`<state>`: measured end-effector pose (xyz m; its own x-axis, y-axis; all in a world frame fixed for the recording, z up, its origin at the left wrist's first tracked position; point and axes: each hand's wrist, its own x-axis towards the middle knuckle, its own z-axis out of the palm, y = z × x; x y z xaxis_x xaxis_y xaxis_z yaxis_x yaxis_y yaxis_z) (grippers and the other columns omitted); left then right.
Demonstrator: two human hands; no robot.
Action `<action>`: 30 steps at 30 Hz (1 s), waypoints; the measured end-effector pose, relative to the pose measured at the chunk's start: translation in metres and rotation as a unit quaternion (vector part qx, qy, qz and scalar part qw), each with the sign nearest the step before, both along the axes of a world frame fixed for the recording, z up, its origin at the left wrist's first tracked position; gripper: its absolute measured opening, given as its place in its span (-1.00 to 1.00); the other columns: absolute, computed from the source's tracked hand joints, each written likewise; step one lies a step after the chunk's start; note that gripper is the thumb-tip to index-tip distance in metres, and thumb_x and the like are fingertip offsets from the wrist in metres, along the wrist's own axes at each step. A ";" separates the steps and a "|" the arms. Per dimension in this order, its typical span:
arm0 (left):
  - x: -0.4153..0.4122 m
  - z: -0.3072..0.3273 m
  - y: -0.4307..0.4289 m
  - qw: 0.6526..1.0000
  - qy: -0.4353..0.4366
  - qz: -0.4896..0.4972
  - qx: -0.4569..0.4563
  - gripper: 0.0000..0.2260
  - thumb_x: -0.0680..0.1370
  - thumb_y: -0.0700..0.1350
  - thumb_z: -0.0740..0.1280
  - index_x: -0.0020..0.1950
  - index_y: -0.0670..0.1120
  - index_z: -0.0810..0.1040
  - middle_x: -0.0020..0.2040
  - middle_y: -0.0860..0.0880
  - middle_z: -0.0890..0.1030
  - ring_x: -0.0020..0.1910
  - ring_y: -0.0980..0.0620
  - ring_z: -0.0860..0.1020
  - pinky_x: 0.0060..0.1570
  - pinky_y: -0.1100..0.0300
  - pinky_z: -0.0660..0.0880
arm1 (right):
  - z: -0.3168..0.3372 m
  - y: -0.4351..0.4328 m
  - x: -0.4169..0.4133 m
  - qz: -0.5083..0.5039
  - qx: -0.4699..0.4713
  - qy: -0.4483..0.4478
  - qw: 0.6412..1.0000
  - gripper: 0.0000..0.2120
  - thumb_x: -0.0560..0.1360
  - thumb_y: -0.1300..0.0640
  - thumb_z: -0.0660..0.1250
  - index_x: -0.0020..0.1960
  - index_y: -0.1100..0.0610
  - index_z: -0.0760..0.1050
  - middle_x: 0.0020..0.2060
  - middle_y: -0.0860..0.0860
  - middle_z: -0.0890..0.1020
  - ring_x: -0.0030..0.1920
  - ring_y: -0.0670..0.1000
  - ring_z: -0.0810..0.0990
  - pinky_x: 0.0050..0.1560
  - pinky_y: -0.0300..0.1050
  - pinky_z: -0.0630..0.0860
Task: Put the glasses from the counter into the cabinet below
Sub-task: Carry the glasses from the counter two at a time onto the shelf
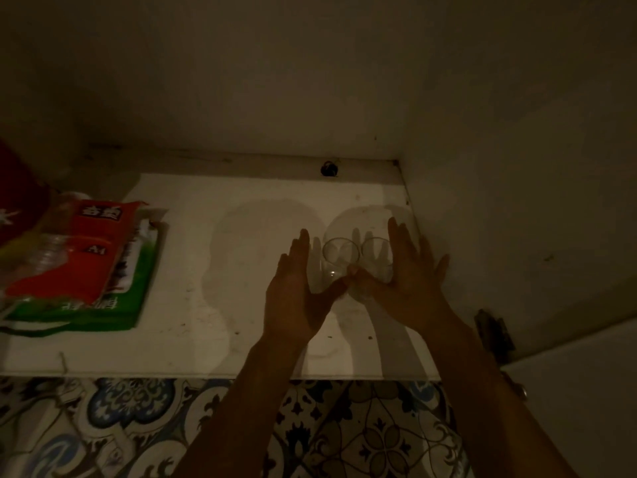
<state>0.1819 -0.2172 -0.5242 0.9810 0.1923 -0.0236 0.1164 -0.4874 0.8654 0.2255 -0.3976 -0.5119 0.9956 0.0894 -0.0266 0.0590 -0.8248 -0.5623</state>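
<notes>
I see the inside of a dim cabinet (482,98) filling most of the view, its pale back and right walls meeting in a corner at upper right. Its white shelf floor (206,253) runs across the middle, scuffed and marked with faint stains. Below the shelf's front edge I see a patterned tile floor (103,426) in blue and white.

On the left of the shelf lies a heap of red and green packets (89,267), with clear plastic showing under them. At the right edge I make out a door hinge (493,334).

Both arms reach in from the bottom. My left hand (296,298) stands edge-up with its fingers straight, palm against the left glass (339,262). My right hand (406,284) mirrors it, flat and unclenched, palm against the right glass (377,258). Neither hand is wrapped round a glass; they bracket the pair from outside.

The two clear glasses stand upright on the shelf floor, right of centre, just beside each other between the palms; whether they touch I cannot tell. A small dark hole (329,168) sits at the back edge of the shelf.
</notes>
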 end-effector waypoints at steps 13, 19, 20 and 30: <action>-0.105 0.186 0.081 0.988 -0.002 0.012 0.155 -0.14 0.44 0.50 0.05 0.65 0.18 -0.10 0.66 0.07 -0.10 0.65 -0.06 -0.13 0.59 -0.20 -0.07 | 0.172 0.087 -0.114 0.011 -0.057 -0.002 0.998 0.04 0.29 -0.67 -0.28 0.63 -0.19 -0.32 0.63 -0.01 -0.36 0.60 0.05 -0.43 0.50 0.21 -0.52; -0.177 0.343 0.127 0.986 0.066 0.090 0.123 -0.18 0.44 0.55 0.10 0.49 0.02 0.44 0.55 -0.12 0.38 0.58 -0.19 0.25 0.54 -0.16 0.19 | 0.333 0.150 -0.172 0.061 -0.079 0.085 0.991 0.00 0.28 -0.66 -0.43 0.61 -0.21 -0.39 0.58 -0.07 -0.43 0.60 0.03 -0.43 0.43 0.08 -0.62; -0.190 0.371 0.134 0.984 0.082 0.114 0.113 -0.18 0.41 0.59 0.04 0.17 -0.07 0.61 0.24 -0.18 0.61 0.41 -0.28 0.44 0.44 -0.18 0.31 | 0.361 0.159 -0.184 0.068 -0.074 0.100 0.990 0.01 0.31 -0.65 -0.40 0.64 -0.18 -0.31 0.63 -0.03 -0.30 0.64 0.06 -0.31 0.50 0.14 -0.52; -0.305 0.638 0.213 0.982 0.101 0.078 0.139 -0.26 0.45 0.59 -0.10 0.56 0.38 -0.23 0.63 0.27 -0.19 0.61 0.13 -0.29 0.59 -0.07 -0.23 | 0.634 0.238 -0.301 0.073 0.023 0.118 0.990 -0.14 0.41 -0.61 -0.33 0.63 -0.27 -0.17 0.67 -0.09 -0.09 0.63 -0.08 -0.23 0.54 0.15 -0.48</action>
<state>-0.1228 -0.0039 0.1139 0.9195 0.3671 -0.1404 0.3647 -0.6640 0.6528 -0.0754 -0.1598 0.1219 0.9385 0.2385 -0.2497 0.0379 -0.7900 -0.6119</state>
